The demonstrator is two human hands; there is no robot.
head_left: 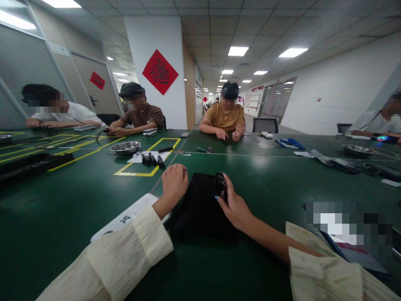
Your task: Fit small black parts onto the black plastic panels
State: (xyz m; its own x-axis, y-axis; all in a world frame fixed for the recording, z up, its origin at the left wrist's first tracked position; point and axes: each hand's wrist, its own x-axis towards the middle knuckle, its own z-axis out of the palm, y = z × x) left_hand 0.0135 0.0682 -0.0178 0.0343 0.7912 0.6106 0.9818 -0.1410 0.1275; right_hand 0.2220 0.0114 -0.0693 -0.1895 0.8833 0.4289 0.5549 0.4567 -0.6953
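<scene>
A green desk (282,179) carries a black pad (200,205), with a white case (128,218) to its left. The left hand (175,179) curls beside the pad's far left corner; what its grip holds, I cannot tell. The right hand (232,204), grip pinching, holds a black part (220,181) at the pad's right side.

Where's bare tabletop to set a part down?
Widest bare table: right of the right hand, short of the gray bundle. Another: between white case and black tray. Crowded: between right and left hand, with the black slab and held black part; also around the bowl and black cylinders.
</scene>
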